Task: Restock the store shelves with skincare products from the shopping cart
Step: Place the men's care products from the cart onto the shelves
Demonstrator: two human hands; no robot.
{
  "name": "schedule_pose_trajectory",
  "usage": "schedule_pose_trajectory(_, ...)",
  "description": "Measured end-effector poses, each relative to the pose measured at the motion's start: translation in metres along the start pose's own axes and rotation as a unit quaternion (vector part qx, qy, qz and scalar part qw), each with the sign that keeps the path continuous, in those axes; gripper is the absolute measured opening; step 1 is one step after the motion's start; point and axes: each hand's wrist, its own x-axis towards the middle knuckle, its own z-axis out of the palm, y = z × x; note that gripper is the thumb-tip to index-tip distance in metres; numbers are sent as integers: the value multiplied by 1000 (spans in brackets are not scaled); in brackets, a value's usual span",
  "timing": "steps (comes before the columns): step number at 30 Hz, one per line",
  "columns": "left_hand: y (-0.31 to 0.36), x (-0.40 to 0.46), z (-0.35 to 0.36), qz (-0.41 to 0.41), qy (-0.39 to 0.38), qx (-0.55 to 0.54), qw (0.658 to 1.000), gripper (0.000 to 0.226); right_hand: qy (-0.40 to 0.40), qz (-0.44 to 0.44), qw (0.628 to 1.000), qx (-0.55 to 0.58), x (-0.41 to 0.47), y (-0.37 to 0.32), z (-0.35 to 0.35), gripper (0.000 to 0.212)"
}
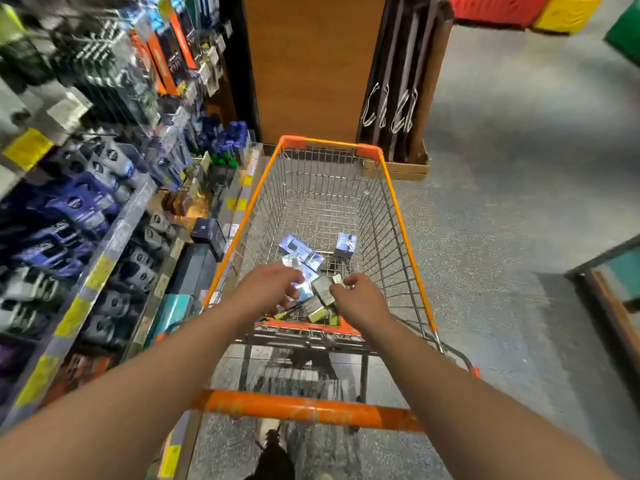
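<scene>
Small blue and grey product boxes (300,250) lie low-centre in the orange-rimmed wire cart (408,233). The left hand (268,284) hovers loosely curled over them. The right hand (358,299) pinches a grey box (322,289).

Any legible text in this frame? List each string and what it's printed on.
"NIVEA": round logo on the dark blue tubes on the left shelf.
Small blue and grey boxes in the orange-rimmed wire shopping cart: print blurred, unreadable.
Yellow shelf-edge price tags: too blurred to read.
Orange hanging packs on the upper shelf: unreadable.
</scene>
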Motion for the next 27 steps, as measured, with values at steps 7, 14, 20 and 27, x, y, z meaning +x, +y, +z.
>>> schedule_pose_trajectory(7,5,52,-1,-60,-27,-10,998,17,15,45,999,-1,36,2,10,45)
schedule_pose_trajectory(14,-2,100,22,-119,-63,-10,991,17,19,69,997,-22,68,26,7,33)
schedule_pose_trajectory(20,-15,139,45,-170,-51,-24,984,19,-10,49,995,-82,120,55,16,43)
schedule_pose_trajectory(27,-42,186,67,-242,-31,-38,969,9,-40,37,986,-155,186,97,64,44)
